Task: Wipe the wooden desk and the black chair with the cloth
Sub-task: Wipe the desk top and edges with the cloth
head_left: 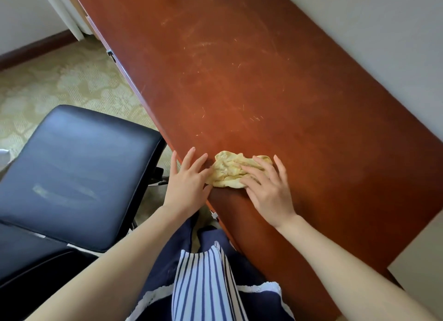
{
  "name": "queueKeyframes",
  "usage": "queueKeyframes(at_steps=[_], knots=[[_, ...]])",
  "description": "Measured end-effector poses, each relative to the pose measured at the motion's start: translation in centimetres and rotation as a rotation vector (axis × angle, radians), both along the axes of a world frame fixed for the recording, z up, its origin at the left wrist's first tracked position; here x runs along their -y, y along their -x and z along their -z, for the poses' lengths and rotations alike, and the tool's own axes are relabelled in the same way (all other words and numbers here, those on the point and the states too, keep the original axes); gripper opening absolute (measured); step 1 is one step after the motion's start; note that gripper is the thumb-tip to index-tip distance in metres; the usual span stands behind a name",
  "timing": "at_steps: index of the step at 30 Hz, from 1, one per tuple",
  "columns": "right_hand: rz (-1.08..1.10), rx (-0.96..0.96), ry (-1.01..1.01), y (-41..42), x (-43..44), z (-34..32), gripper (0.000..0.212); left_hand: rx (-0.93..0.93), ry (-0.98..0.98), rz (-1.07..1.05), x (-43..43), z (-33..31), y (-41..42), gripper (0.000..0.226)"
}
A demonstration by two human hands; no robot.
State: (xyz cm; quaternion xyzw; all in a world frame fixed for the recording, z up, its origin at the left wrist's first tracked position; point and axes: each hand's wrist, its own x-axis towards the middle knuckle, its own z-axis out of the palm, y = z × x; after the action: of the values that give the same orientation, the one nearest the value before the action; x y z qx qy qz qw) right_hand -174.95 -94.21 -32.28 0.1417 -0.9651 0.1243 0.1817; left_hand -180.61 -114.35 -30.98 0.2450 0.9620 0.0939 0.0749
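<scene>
The cloth [236, 170] is pressed near the front edge of the desk [263, 80], lower centre, under the spread fingers of the right hand [268, 186]. The left hand [189, 181] is laid flat, fingers spread, over that edge. Wide scratched surface is seen above; the chair [79, 169], lower left.

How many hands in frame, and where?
2. The left hand lies flat at the edge of the desk beside the cloth; the right hand presses on it. No others visible.

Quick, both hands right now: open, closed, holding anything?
Left hand: open, fingers straight, flat on the desk edge beside the cloth.
Right hand: open, fingers pressing down on the cloth.
</scene>
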Motion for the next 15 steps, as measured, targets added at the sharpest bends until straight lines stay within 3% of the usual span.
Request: queueKeyframes(at_steps=[3,5,10,12,15], knots=[[0.011,-0.113,0.066,0.8,0.1,-1.9,0.008,-0.097,-0.076,0.005,-0.3,-0.9,-0.2,0.012],[0.028,-0.115,0.154,1.6,-0.2,-3.5,0.008,-0.068,-0.202,-0.059,-0.6,-1.8,-0.1,0.009],[0.034,0.162,0.572,2.4,-2.0,-7.5,0.014,0.51,-0.777,-0.24,-1.5,-6.3,1.1,0.019],[0.066,0.227,0.635,2.9,-2.9,-8.2,0.006,0.549,-0.796,-0.256,-2.2,-7.1,2.0,0.027],[0.164,0.302,0.57,4.0,-3.9,-8.1,0.013,0.469,-0.71,-0.255,-3.2,-7.2,3.2,0.022]])
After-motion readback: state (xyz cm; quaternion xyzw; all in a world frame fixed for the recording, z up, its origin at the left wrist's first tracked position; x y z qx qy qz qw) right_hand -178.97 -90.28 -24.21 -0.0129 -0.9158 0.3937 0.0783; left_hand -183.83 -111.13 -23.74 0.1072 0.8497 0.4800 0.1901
